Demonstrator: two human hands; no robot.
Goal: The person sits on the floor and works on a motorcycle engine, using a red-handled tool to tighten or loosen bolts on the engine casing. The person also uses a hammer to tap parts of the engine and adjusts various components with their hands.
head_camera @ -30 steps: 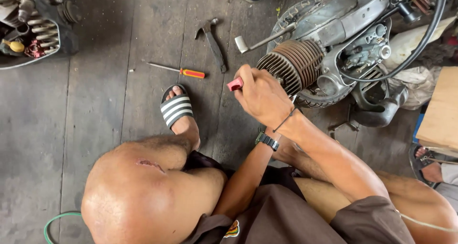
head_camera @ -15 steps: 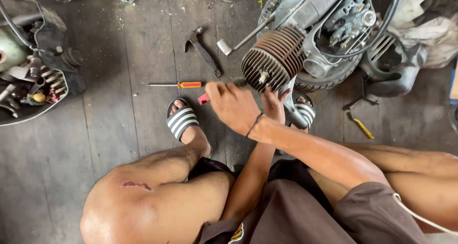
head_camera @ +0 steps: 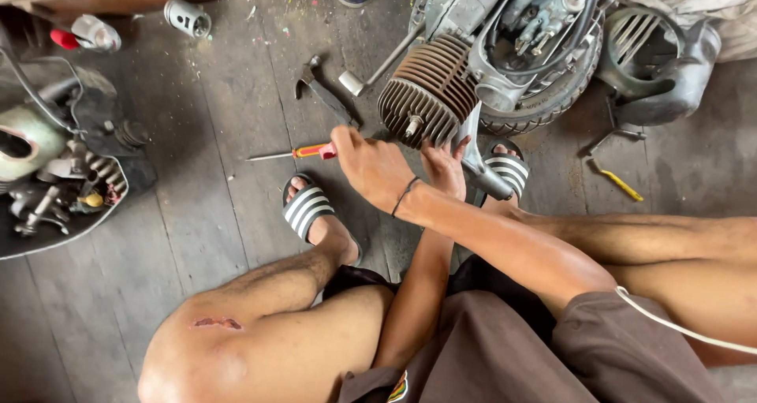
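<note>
Screwdriver [head_camera: 296, 152] now lies on the plank floor [head_camera: 197, 214], dropped from the right hand [head_camera: 374, 166], which hovers empty just beside its handle. Left hand [head_camera: 443, 170] presses open-palmed against the finned cylinder [head_camera: 430, 87].

A screwdriver [head_camera: 303, 151] with a red and orange handle and a silver shaft lies on a weathered grey plank floor [head_camera: 197, 214], near a black slide sandal [head_camera: 306, 210] crossed by white stripes; a second sandal [head_camera: 506, 169] bears the same black and white stripes. The finned engine cylinder [head_camera: 430, 87] is dull brownish grey with ridged parallel fins, and a yellow-handled tool [head_camera: 619, 184] lies to its right. The person wears dark brown shorts [head_camera: 489, 356], a thin black band on the right wrist [head_camera: 404, 196], and a reddish scrape marks one knee [head_camera: 214, 322].
</note>
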